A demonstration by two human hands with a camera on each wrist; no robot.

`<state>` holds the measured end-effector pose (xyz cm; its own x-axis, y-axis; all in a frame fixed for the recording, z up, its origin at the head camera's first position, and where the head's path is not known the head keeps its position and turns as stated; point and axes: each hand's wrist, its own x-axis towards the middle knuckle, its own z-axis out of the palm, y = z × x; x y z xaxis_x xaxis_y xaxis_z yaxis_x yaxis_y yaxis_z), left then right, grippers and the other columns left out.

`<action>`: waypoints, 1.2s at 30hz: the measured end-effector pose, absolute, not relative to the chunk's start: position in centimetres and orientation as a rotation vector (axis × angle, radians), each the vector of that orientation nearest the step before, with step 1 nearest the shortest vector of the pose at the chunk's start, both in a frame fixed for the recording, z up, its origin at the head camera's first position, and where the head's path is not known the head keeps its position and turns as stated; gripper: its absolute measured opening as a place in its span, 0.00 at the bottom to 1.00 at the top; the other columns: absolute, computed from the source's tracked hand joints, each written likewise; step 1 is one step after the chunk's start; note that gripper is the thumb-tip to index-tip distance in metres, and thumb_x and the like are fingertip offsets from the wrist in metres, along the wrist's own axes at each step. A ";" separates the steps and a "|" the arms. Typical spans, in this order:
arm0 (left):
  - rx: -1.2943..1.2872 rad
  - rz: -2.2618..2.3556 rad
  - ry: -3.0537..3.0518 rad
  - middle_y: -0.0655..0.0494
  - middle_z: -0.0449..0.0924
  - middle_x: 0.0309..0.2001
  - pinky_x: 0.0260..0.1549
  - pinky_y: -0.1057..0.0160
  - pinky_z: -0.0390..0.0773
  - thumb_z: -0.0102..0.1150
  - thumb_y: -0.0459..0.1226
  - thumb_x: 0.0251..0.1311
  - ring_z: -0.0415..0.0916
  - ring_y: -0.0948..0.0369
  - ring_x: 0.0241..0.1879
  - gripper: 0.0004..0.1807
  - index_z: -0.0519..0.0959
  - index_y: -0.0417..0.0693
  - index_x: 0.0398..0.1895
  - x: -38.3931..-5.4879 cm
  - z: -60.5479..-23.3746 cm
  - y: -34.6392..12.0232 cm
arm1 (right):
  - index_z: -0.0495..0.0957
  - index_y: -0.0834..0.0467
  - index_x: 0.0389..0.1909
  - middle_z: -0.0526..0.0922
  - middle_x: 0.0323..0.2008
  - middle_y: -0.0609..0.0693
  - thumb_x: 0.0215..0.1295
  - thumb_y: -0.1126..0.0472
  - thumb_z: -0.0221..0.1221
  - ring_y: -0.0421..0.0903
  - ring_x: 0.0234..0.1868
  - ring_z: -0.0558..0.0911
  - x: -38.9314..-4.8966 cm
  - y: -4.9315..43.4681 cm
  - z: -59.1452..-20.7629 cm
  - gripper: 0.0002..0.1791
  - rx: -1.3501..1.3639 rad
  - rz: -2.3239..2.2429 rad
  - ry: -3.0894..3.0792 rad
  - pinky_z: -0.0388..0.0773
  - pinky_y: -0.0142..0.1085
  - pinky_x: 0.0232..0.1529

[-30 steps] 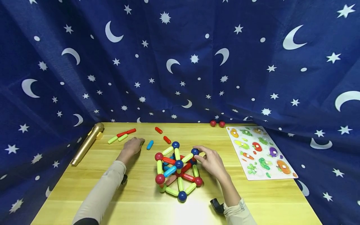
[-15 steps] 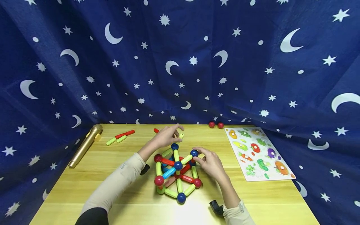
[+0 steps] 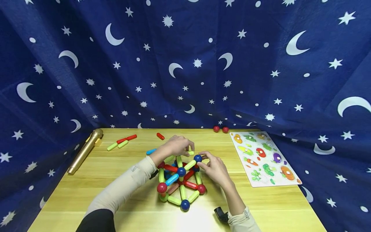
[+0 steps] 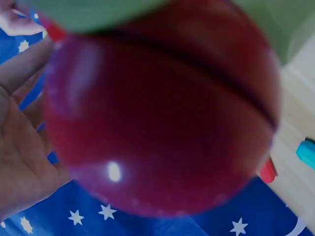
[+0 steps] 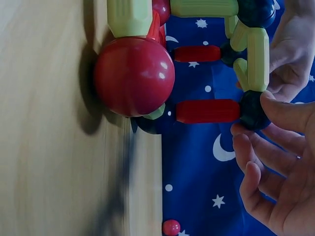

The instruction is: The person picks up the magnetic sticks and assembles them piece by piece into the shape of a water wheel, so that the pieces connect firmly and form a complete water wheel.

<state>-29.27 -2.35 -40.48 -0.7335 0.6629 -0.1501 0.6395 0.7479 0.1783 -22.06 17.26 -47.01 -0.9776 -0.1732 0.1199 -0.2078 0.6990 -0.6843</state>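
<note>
A framework of magnetic rods and balls [image 3: 181, 172] stands on the table, made of yellow-green, red and blue rods with red and blue balls. Above its back corner my left hand [image 3: 176, 145] pinches a yellow-green magnetic rod [image 3: 190, 152] and hides the back blue ball. My right hand [image 3: 215, 169] pinches the blue ball [image 3: 198, 158] at the upper right corner; in the right wrist view, thumb and finger sit on that dark blue ball [image 5: 254, 112]. A red ball [image 4: 157, 128] fills most of the left wrist view, with the left hand [image 4: 24, 142] partly visible behind it.
Loose red and yellow-green rods [image 3: 123, 141] lie at the back left, beside a gold toy microphone [image 3: 85, 151]. A red rod [image 3: 160, 136] and a blue rod [image 3: 151, 151] lie behind the framework. Two red balls [image 3: 216, 129] and a vegetable puzzle board [image 3: 262, 158] are at right.
My left hand has come from the left side of the table to above the framework, carrying the yellow-green rod, then lowered toward the upper blue balls. My right hand keeps its hold.
</note>
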 end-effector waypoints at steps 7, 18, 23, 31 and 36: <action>1.069 0.150 2.687 0.65 0.84 0.34 0.46 0.56 0.73 0.68 0.44 0.56 0.77 0.65 0.36 0.13 0.84 0.64 0.46 -29.0 -40.8 -2.4 | 0.77 0.49 0.55 0.86 0.46 0.50 0.61 0.54 0.65 0.35 0.24 0.78 -22.1 16.9 -46.9 0.21 0.337 1.154 -2.862 0.71 0.32 0.26; 0.953 0.729 2.339 0.53 0.79 0.57 0.59 0.56 0.73 0.49 0.43 0.72 0.76 0.57 0.58 0.17 0.77 0.50 0.60 -31.3 -42.6 -8.3 | 0.76 0.45 0.31 0.78 0.23 0.40 0.58 0.43 0.66 0.37 0.18 0.69 -17.2 14.7 -45.4 0.13 0.316 0.725 -2.900 0.63 0.33 0.19; 0.905 0.870 2.266 0.55 0.78 0.58 0.58 0.59 0.74 0.50 0.43 0.72 0.74 0.59 0.57 0.17 0.77 0.52 0.58 -31.6 -43.6 -9.9 | 0.73 0.43 0.24 0.68 0.16 0.36 0.48 0.37 0.68 0.35 0.18 0.65 -13.7 12.2 -47.3 0.19 0.661 0.536 -3.091 0.58 0.33 0.17; 0.859 0.978 2.327 0.51 0.78 0.57 0.52 0.55 0.77 0.50 0.45 0.72 0.76 0.58 0.53 0.18 0.77 0.46 0.58 -30.9 -44.5 -12.1 | 0.74 0.44 0.26 0.68 0.17 0.37 0.42 0.40 0.73 0.38 0.21 0.67 -14.5 12.3 -48.6 0.20 0.728 0.438 -3.151 0.60 0.36 0.18; 0.584 0.920 2.638 0.54 0.84 0.42 0.39 0.60 0.78 0.55 0.48 0.68 0.80 0.61 0.40 0.17 0.78 0.47 0.51 -26.8 -44.5 -13.9 | 0.80 0.47 0.36 0.79 0.26 0.44 0.49 0.56 0.73 0.43 0.30 0.76 -18.5 15.5 -48.6 0.14 0.587 0.747 -3.197 0.70 0.41 0.30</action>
